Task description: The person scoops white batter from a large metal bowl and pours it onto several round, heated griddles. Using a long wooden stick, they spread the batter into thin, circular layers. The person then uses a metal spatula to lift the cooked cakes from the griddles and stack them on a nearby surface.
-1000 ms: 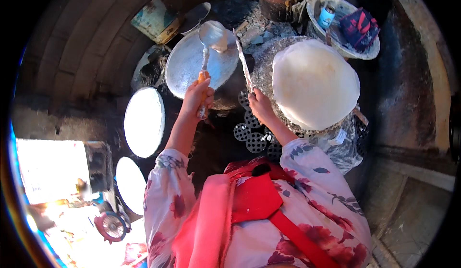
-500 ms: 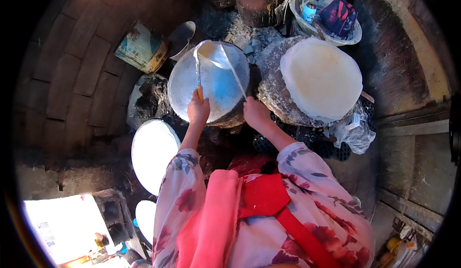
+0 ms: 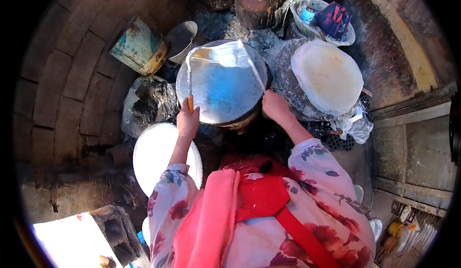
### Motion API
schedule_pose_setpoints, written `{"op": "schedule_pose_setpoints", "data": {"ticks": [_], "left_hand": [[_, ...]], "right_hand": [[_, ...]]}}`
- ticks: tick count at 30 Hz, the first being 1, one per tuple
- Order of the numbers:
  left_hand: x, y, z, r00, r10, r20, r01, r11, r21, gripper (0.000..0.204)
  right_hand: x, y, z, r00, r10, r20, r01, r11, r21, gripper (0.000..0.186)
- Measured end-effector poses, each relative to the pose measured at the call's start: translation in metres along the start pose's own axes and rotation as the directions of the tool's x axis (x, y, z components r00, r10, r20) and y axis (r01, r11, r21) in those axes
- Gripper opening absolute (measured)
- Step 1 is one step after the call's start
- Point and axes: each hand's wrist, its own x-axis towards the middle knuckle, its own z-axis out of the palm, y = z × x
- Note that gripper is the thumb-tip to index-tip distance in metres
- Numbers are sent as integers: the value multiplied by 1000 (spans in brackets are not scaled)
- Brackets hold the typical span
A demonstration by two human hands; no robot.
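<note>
A round metal griddle (image 3: 216, 92) sits in front of me with a thin pale flatbread (image 3: 218, 55) at its far edge. My left hand (image 3: 187, 119) grips a long flat blade with an orange handle (image 3: 189, 83) whose tip reaches the bread's left side. A second thin stick (image 3: 253, 68) runs from my right hand (image 3: 274, 105) up to the bread's right edge. Both hands hover at the griddle's near rim.
A stack of round flatbreads (image 3: 329, 76) lies on a cloth at the right. A white round lid (image 3: 156, 155) rests at my lower left. A tilted metal can (image 3: 139, 47), a clay stove pot (image 3: 259, 1) and a bowl with oddments (image 3: 326, 20) stand behind.
The view has tilted and the griddle now lies lower and more central. Both tools have swung apart to the flatbread's two sides, and it now lies spread at the far edge.
</note>
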Motion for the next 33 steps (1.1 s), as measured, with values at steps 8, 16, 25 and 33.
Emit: {"op": "schedule_pose_setpoints", "data": {"ticks": [8,16,25,33], "left_hand": [[-14,-19,-29,991,-116,69,126,979,-158,56],[-39,4,-47,969,-200,143,221,963,-154,52],[-69,11,-54,931,-334,149,360,910,-208,55],[-111,31,-66,877,-461,139,474,780,-409,50]], "right_hand": [[8,-42,-22,995,-96,19,97,994,-51,18],[16,-57,3,947,-304,103,318,934,-162,19],[41,-41,3,874,-461,154,483,861,-161,19],[85,-12,-31,875,-458,156,481,861,-167,16]]}}
